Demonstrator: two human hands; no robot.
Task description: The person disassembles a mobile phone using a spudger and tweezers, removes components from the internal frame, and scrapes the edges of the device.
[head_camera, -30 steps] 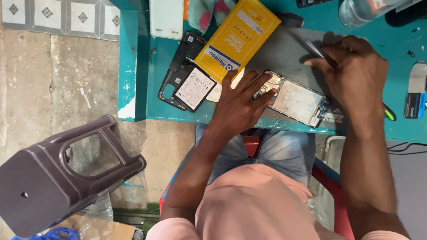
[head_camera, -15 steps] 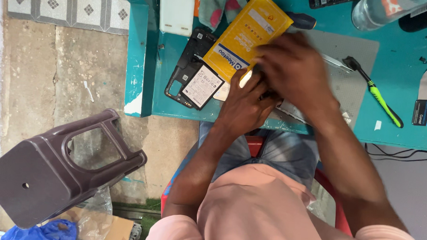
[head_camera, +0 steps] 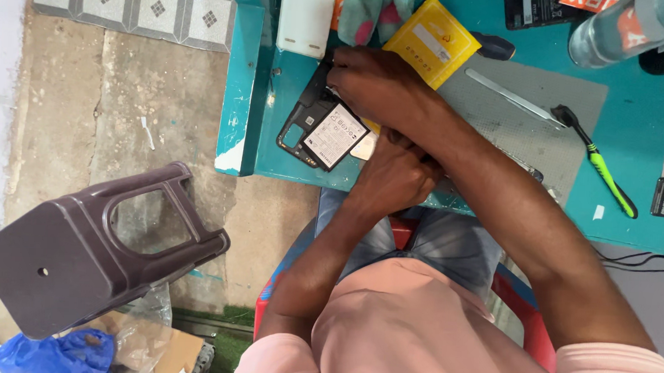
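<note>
Right hand: your right hand [head_camera: 380,85] is reaching across to the left, its grip closing on the far edge of the opened phone frame [head_camera: 305,127]; how firmly it is holding cannot be told.
Left hand: your left hand [head_camera: 397,174] is curling into a near-closed grip just right of the frame; what it is pressing or holding is hidden.
Phone frame: it is lying near the counter's [head_camera: 274,159] left edge, carrying a white-labelled battery [head_camera: 339,135].
Around it: a yellow packet [head_camera: 433,39] is lying just beyond your right hand; a green-handled brush [head_camera: 596,163] and metal tweezers [head_camera: 508,95] are sitting well to the right on a grey mat [head_camera: 525,142].
Floor: a brown plastic stool [head_camera: 87,244] is lying tipped at the left.
</note>
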